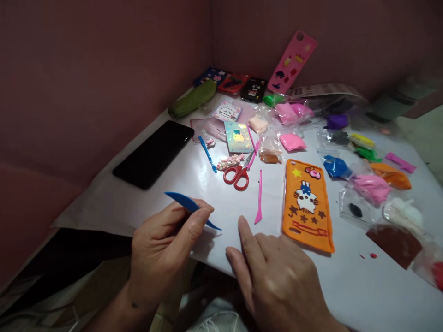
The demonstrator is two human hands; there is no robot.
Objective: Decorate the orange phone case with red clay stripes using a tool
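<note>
My left hand [169, 240] pinches a curved blue modelling-clay tool [188, 202] between thumb and fingers, above the white tabletop's front edge. My right hand [277, 272] rests at the same edge, its index finger stretched onto the surface, thumb apart and other fingers bent; I see nothing in it. Just beyond that fingertip lies a thin pink clay tool [260, 196]. To its right is an orange phone case [306, 207], decorated with a white cat figure, brown stars, a yellow star and a red ribbon outline. Red-handled scissors [237, 177] lie farther back, beside a slim blue tool [207, 154].
A black phone [154, 154] lies at left, near a long green vegetable [193, 99]. A pink decorated case [292, 62] leans on the wall. Several bags of coloured clay, such as blue clay [335, 166] and brown clay [394, 244], cover the right side.
</note>
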